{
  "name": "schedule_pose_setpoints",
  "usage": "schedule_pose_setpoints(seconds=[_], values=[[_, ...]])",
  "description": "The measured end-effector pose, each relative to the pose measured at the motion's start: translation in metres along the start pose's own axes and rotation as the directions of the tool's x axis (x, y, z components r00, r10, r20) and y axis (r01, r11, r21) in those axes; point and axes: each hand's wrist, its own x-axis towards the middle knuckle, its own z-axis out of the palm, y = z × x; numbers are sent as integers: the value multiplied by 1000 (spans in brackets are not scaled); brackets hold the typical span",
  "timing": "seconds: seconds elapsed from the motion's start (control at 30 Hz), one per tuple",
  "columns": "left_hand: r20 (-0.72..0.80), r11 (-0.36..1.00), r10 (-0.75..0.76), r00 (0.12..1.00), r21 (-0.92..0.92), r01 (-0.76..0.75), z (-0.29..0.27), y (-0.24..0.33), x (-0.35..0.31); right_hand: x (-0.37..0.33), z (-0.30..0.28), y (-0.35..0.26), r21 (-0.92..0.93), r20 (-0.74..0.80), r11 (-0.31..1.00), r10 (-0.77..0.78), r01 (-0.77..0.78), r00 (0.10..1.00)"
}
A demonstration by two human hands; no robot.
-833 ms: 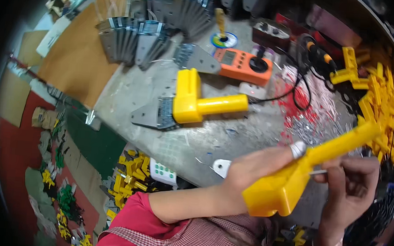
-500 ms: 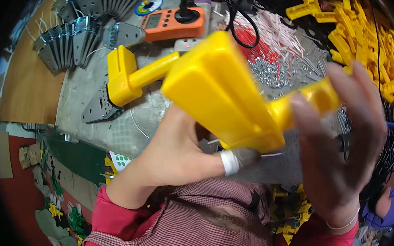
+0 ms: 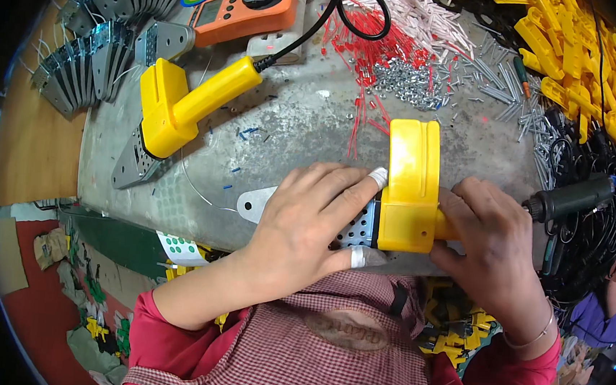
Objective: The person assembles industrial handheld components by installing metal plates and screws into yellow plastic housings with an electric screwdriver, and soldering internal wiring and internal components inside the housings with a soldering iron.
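A yellow-handled pipe welder [image 3: 411,190] with a flat grey metal plate lies across the near part of the workbench. My left hand [image 3: 306,221] spreads over its perforated metal neck, thumb and a taped finger pressed around the neck and against the yellow housing. The plate's rounded end [image 3: 250,204] shows beyond that hand. Around the yellow handle, my right hand [image 3: 489,232] is closed; the handle's end is hidden in it. A second yellow pipe welder [image 3: 177,113], with a black cord in its handle, lies apart to the left.
An orange meter [image 3: 242,15] stands at the back. Left of it are stacked metal-plate assemblies [image 3: 90,59]. Red wires [image 3: 366,45], small nuts [image 3: 411,81] and screws [image 3: 501,81] lie behind my hands. A dark electric screwdriver [image 3: 571,199], black cords [image 3: 597,237] and yellow plastic shells [image 3: 573,47] are at right.
The yellow pipe welder has come down from in front of me onto the bench, its plate to the left. My right hand, blurred and raised before, has lowered and closed on the handle.
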Motion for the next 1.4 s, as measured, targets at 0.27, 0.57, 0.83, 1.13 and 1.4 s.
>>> schedule_pose_setpoints(seconds=[0.27,0.57,0.83,1.13,1.4], values=[[-37,995,41,998,-92,-44,1,-8,5,26,-3,52,559,179,817,-286,142,941],[93,974,191,977,103,-200,-10,5,29,-4,9,-6,-61,-88,993,-106,101,991],[234,878,366,901,233,-417,-2,10,37,-15,19,-10,-39,-140,999,-24,19,990],[155,928,367,917,11,-373,-1,-3,47,-98,15,65,630,-559,628,775,-456,294],[144,942,333,932,-77,-325,6,-9,39,-44,50,114,765,-570,531,822,-366,0]])
